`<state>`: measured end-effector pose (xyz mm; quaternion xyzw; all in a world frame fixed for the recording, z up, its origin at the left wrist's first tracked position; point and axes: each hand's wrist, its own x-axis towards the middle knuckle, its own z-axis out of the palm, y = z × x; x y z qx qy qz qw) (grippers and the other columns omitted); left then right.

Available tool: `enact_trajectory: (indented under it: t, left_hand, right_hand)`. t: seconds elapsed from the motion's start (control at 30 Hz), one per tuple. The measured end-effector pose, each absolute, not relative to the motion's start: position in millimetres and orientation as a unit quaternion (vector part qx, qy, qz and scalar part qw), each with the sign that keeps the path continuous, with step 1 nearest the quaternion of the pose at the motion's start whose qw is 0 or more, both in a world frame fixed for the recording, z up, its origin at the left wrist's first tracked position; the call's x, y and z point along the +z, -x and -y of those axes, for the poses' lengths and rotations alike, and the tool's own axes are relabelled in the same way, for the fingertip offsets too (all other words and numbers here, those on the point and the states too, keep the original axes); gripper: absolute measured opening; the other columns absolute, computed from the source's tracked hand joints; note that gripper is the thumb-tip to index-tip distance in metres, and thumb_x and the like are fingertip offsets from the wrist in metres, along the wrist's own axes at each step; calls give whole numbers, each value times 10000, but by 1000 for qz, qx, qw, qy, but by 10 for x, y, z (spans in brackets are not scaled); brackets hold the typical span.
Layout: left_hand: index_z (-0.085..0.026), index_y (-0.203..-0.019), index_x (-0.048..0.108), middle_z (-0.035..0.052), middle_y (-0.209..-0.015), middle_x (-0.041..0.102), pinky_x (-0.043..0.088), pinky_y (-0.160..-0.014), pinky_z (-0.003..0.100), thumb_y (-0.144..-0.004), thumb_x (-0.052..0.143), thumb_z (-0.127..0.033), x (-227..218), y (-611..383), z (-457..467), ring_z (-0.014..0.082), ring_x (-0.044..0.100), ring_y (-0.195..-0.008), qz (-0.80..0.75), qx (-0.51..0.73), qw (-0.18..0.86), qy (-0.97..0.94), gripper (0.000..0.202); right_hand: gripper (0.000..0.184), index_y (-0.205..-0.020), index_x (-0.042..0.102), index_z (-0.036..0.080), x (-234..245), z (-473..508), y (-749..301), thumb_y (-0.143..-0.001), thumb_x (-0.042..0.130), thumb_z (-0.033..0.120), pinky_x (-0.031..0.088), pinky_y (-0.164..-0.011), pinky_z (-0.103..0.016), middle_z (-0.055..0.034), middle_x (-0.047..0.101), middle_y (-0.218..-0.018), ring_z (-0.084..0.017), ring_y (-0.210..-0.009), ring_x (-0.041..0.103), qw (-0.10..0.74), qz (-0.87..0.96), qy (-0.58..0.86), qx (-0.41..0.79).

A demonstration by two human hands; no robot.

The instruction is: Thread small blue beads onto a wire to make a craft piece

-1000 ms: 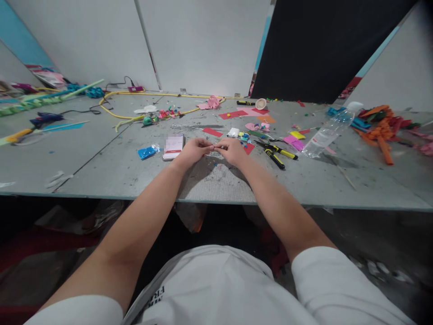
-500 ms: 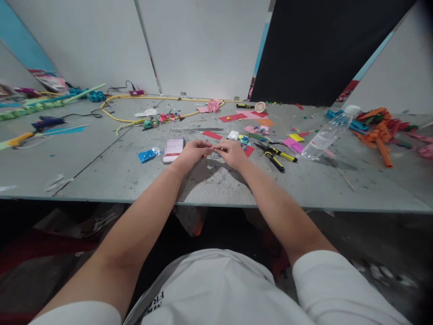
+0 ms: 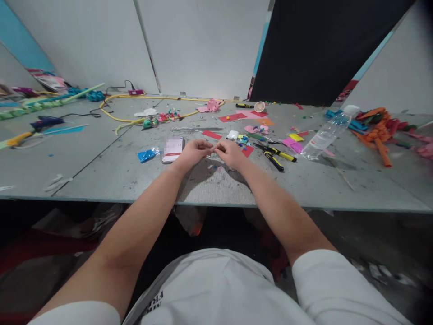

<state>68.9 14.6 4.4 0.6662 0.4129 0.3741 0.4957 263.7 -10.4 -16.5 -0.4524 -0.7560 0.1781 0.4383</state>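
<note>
My left hand (image 3: 193,153) and my right hand (image 3: 230,153) rest together on the grey table (image 3: 111,171), fingertips meeting in a pinch over something tiny that I cannot make out. A small clear glittery piece (image 3: 214,156) lies on the table just under the fingertips. A phone (image 3: 172,149) lies beside my left hand, with a blue packet (image 3: 146,154) further left. Yellow-handled pliers (image 3: 275,156) lie to the right of my right hand.
Coloured paper scraps (image 3: 294,142) and a lying plastic bottle (image 3: 323,133) are at the right, with orange and red paper strips (image 3: 382,131) beyond. A yellow cord (image 3: 135,95), a glue gun (image 3: 45,121) and green rolled sticks (image 3: 40,104) lie at the left back.
Both hands stay pinched together at the same spot; my right hand has shifted slightly left and its fingers have curled a little. The view itself has barely moved.
</note>
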Motion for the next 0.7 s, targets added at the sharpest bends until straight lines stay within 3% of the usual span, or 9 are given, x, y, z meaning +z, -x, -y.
enact_trajectory:
  t: [0.1,0.27,0.37,0.57,0.7]
  left_hand:
    - [-148,-1000,788,71,-916,800,517,-728,292,-877,785,-312,6,-683,-187,167,674,-778,-433,356,398,-726,205]
    - [-145,-900,815,78,-828,791,497,-736,327,-869,725,-218,-45,-662,-239,201,667,-750,-442,297,285,-797,119]
    - [-167,-865,831,83,-847,807,507,-770,338,-833,747,-193,-64,-654,-243,223,698,-782,-423,263,259,-828,94]
    - [-169,-944,854,104,-888,825,532,-786,352,-843,727,-199,-113,-636,-282,249,724,-805,-419,236,219,-849,165]
    - [-172,-908,846,104,-906,831,531,-820,355,-853,700,-168,-139,-621,-305,246,728,-830,-416,235,201,-855,157]
  right_hand:
    - [137,-843,530,242,-176,85,-2629,-977,544,269,405,-690,-301,29,579,-700,-165,-679,533,469,712,460,247]
    - [259,-810,423,269,-155,77,-2665,-1058,420,342,396,-706,-305,28,535,-688,-173,-699,517,491,686,482,238]
    - [271,-806,461,259,-152,83,-2680,-1053,471,373,388,-730,-316,18,554,-700,-183,-729,526,450,714,499,196]
    - [69,-868,568,233,-201,52,-2654,-922,611,241,415,-721,-308,4,641,-753,-181,-730,577,431,717,502,221]
    - [100,-845,582,228,-186,74,-2646,-905,660,245,420,-696,-301,7,648,-722,-175,-697,585,421,719,498,239]
